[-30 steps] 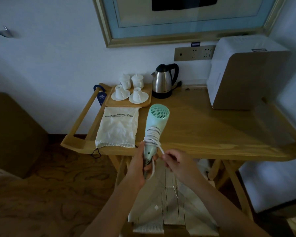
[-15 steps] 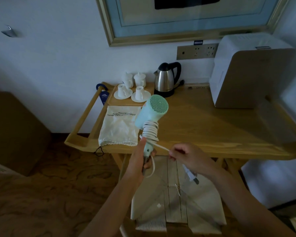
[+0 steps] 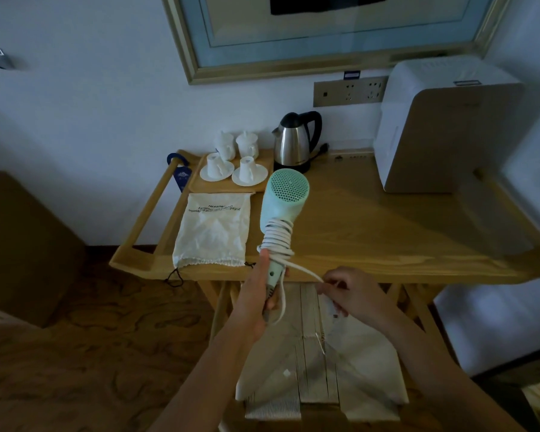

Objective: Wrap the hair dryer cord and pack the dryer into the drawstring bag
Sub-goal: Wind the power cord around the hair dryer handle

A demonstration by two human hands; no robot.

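Dim hotel-room corner with a long pale wooden desk against the wall, a big white boxy appliance at its right end, a steel electric kettle with a black handle at the back and white cups on saucers beside it. Lying flat on the desk's left part is the off-white cloth drawstring bag, mouth toward the near edge, cords hanging over it, nothing inside yet as far as I can tell. Held up just right of the bag, above the desk's front edge, is the mint-green hair dryer, grille facing up. Left hand has a closed grip round the bottom of the handle, while the right hand is pinching the white cord near its loose end, pulled taut off the handle. Compared with a second ago the coil has gained a turn or so and climbed higher up the handle, and the free tail is shorter. So I'd say wrapping's nearly done: tuck the end, then it's bag time.
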